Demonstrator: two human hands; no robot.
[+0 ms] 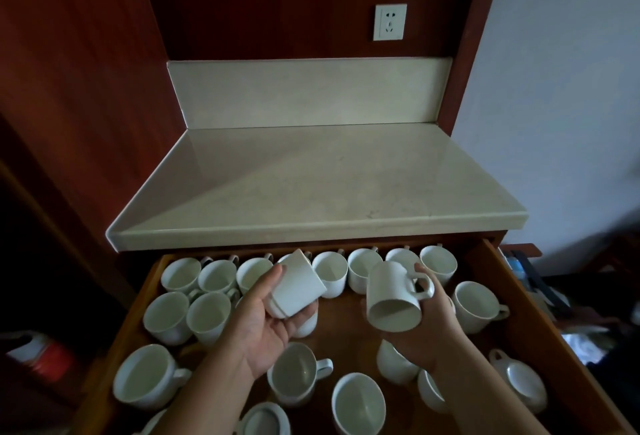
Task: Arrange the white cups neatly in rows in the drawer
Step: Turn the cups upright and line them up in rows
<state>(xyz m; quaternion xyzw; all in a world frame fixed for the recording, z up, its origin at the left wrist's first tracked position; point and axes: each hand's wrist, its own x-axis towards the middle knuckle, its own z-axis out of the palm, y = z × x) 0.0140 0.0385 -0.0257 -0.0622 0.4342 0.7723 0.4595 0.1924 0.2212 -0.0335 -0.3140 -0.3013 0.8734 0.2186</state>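
White cups [298, 291] — left hand [263, 325], right hand [433, 327] — above drawer [509, 282]

Cups [330, 278] in drawer [512, 299]; countertop [311, 185] behind

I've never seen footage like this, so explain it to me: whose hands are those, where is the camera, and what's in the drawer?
There is no machine here. A person wears one wide-angle camera on the head, looking forward and down, so you see their own two arms reaching in. Below a pale counter is an open wooden drawer full of white cups. The back row stands upright, side by side. The front cups sit scattered, and a few look upside down. The left hand holds the left cup tilted. The right hand holds the right cup on its side, with its mouth toward the camera.
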